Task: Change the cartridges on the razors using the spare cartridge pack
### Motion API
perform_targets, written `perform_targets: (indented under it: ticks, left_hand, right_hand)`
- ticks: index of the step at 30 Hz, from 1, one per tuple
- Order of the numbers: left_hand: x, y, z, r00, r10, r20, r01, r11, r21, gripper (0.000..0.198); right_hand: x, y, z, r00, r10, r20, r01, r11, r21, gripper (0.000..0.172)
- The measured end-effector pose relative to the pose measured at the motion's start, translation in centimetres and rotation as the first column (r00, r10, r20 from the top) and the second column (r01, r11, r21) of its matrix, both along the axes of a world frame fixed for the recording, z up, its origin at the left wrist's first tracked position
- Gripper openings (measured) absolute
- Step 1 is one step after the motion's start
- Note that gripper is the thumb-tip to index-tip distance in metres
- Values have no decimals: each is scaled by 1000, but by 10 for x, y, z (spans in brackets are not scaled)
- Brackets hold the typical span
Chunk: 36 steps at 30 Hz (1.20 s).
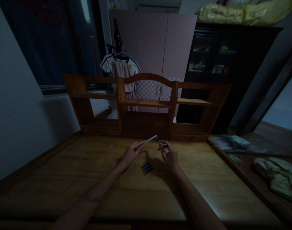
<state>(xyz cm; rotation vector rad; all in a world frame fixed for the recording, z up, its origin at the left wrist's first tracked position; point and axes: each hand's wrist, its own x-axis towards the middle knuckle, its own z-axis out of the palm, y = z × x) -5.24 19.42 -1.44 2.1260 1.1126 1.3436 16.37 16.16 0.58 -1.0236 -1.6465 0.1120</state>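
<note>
My left hand point(132, 153) is closed on one end of a thin pale flat piece point(150, 139), which slants up to the right. My right hand point(169, 155) pinches a small dark razor-like tool point(164, 145) with a pale patch on its handle. The tool's head lies right at the tip of the pale piece; whether they touch I cannot tell. Both hands are raised a little above the wooden desk point(100, 179). Between the forearms, a small pack point(146, 168) with several dark pieces in it rests on the desktop.
A wooden shelf unit point(146, 103) stands along the desk's far edge. To the right lie a plastic-wrapped item point(239, 142) and a pale cloth bag point(277, 175). Behind are a pink wardrobe point(152, 44), a dark cabinet point(244, 57) and hanging clothes point(123, 68).
</note>
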Motion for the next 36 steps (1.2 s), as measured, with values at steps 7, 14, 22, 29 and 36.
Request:
perform_targets:
  ticks: [7,14,22,29,36]
  left_hand:
    - [-3,2,0,998,56,21,-57,998,40,37]
    - [-4,4,-3,998,68,-5,-68,998,-14,37]
    - [0,-1,0,999,49,-8,-48,998,27,36]
    - [0,-1,0,998,63,-25,-62,997,48,37]
    - [0,-1,1,999,52,-13,-51,998,34,37]
  right_hand:
    - [0,-2,2,1000,3,0,-3,1000,2,22]
    - [0,-2,2,1000,5,-9,-5,1000,10,23]
    - [1,0,0,1000,-2,2,2,1000,19,21]
    - [1,-1,0,1000,12,0,-12,1000,7,20]
    - [1,1,-2,1000,4,-6,-3,1000,28,20]
